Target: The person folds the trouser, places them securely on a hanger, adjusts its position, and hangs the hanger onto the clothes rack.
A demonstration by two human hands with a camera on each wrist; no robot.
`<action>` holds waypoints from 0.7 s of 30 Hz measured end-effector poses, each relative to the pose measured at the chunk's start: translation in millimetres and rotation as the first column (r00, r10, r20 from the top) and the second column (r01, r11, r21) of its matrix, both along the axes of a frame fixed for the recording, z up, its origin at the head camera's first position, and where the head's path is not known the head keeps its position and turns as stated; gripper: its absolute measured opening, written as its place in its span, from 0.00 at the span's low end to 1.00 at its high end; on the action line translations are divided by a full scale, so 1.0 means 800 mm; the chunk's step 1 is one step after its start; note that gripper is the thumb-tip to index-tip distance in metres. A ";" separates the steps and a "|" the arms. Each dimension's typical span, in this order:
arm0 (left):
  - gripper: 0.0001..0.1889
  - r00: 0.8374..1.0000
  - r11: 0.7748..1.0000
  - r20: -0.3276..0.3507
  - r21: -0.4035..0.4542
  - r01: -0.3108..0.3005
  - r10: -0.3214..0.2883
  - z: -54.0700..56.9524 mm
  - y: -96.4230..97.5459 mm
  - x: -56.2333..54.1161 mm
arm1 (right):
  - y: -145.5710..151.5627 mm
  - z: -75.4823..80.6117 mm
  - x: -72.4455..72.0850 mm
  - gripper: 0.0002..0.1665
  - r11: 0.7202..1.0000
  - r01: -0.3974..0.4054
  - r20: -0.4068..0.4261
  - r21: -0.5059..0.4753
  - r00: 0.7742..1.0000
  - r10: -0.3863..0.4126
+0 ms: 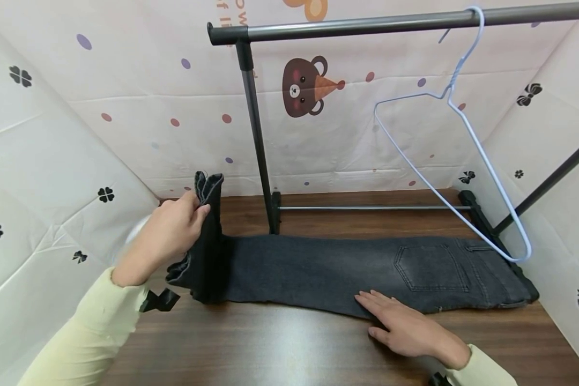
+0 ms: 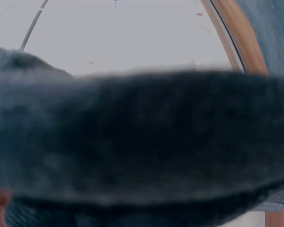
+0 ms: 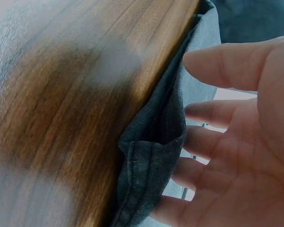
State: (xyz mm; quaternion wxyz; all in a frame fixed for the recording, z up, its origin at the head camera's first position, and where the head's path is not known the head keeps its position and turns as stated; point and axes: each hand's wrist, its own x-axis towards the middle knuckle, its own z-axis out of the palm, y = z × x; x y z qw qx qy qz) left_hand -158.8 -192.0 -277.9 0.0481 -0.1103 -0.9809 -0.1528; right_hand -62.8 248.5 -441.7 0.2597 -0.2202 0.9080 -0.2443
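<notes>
A pair of dark grey jeans, folded lengthwise, lies across the wooden table with its back pocket and waist at the right. At the far left, my left hand grips the leg end and holds it raised off the table. Blurred dark denim fills most of the left wrist view. Near the front edge of the jeans, my right hand rests with its fingers extended on the cloth. In the right wrist view its fingers are spread beside the fabric edge.
Behind the jeans stands a dark metal rack with a top rail. From that rail hangs a light blue hanger, its lower corner in front of the jeans' waist. Printed white cloth walls surround the wooden table.
</notes>
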 end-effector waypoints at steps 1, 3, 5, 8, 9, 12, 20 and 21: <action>0.16 1.000 1.000 -0.004 0.002 0.002 -0.002 0.000 0.002 0.001 | 0.000 0.000 0.000 0.39 1.000 0.000 -0.001 0.000 1.000 0.000; 0.16 1.000 1.000 -0.012 0.006 0.004 -0.004 0.001 0.006 0.003 | 0.000 0.000 0.000 0.39 1.000 0.000 0.001 0.000 1.000 0.000; 0.16 1.000 1.000 -0.014 0.011 0.003 -0.002 0.003 0.010 0.004 | 0.000 0.000 0.001 0.39 1.000 0.000 0.002 0.000 1.000 0.000; 0.16 1.000 1.000 -0.002 0.019 -0.002 0.002 0.007 0.016 0.006 | 0.000 0.000 0.001 0.40 1.000 0.000 0.005 0.001 1.000 0.000; 0.16 1.000 1.000 -0.003 0.021 -0.002 0.002 0.008 0.018 0.007 | 0.000 0.001 0.001 0.40 1.000 -0.001 0.005 0.001 1.000 0.001; 0.15 1.000 0.999 -0.006 0.035 0.004 -0.003 0.011 0.023 0.008 | 0.000 0.001 0.001 0.40 1.000 -0.001 0.003 -0.001 1.000 0.001; 0.14 1.000 0.997 0.002 0.068 0.030 -0.030 0.017 0.039 0.011 | 0.000 0.001 0.001 0.40 1.000 0.003 0.000 -0.005 1.000 -0.003; 0.13 1.000 0.997 0.005 0.070 0.030 -0.030 0.017 0.041 0.011 | 0.000 0.001 0.001 0.40 1.000 0.002 -0.003 -0.004 1.000 -0.002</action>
